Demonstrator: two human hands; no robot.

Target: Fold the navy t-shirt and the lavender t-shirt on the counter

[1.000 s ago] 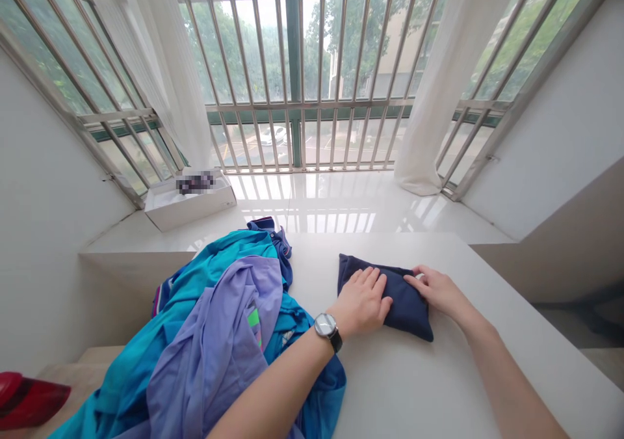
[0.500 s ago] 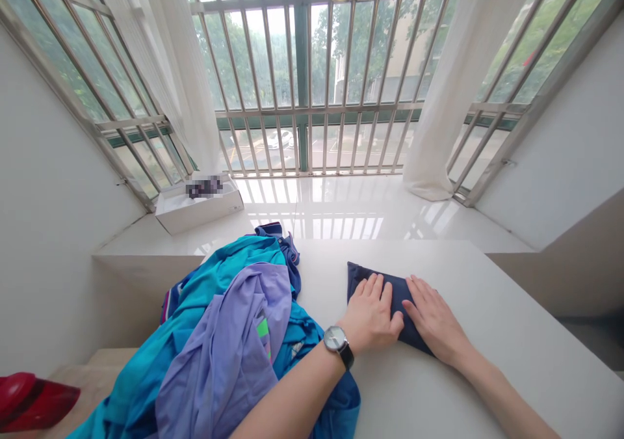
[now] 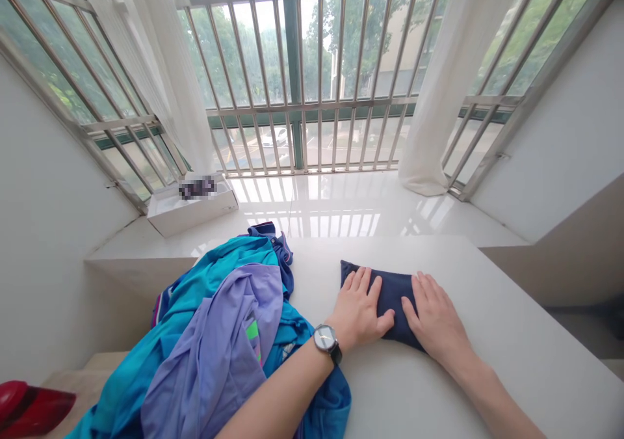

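Our left hand [image 3: 358, 310] and right hand [image 3: 435, 314], fingers spread flat, ungripping, on folded navy cloth [image 3: 392, 299]; smooth white counter [image 3: 429, 393], rumpled teal-lilac clothes heap [image 3: 209, 341] left.

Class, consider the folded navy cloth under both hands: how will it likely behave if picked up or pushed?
The folded navy cloth is probably light and floppy, since its corners look soft. Pressed flat by the left hand and right hand, it may spring open once lifted. On the smooth white tabletop it would likely slide when pushed.

a home, sheer curtains [image 3: 458, 88], barred window [image 3: 294, 55]
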